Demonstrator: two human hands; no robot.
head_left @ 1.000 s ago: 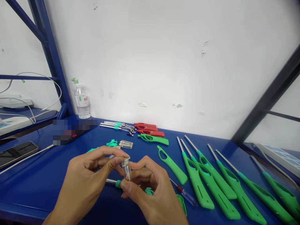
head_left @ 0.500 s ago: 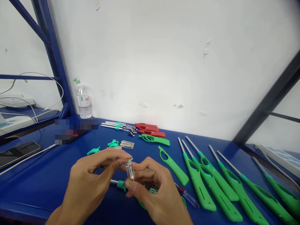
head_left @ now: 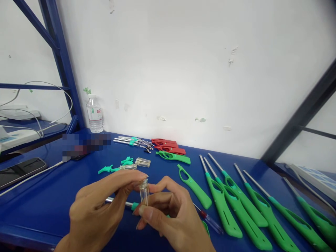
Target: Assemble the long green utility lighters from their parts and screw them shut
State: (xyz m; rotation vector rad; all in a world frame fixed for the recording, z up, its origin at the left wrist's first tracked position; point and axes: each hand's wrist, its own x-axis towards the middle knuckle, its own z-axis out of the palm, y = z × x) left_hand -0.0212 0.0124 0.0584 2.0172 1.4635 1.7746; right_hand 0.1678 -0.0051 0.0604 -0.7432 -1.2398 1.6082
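A small clear lighter fuel tank [head_left: 144, 193] stands roughly upright between my hands, its metal valve end on top. My right hand [head_left: 174, 210] grips its lower part between thumb and fingers. At the top end, the bent fingers of my left hand [head_left: 102, 203] close on the valve; the thumb is partly hidden. Under my hands lies a metal lighter tube [head_left: 112, 200] with a teal collar [head_left: 135, 206], mostly covered. Farther back on the blue table [head_left: 63, 196] are more clear tanks [head_left: 143, 162] and teal triggers [head_left: 105, 169].
Several assembled green lighters [head_left: 225, 206] line the right side. A green casing half [head_left: 195, 187] and a screwdriver [head_left: 212, 222] lie nearer the middle. Metal tubes with wires [head_left: 128, 141] and red casings [head_left: 165, 142] rest by the wall. A phone [head_left: 21, 169] and a water bottle [head_left: 94, 113] are leftward.
My left hand has turned slightly, its index fingertip now flatter over the valve end. The tank has shifted a little and stands straighter. More of the metal tube below shows.
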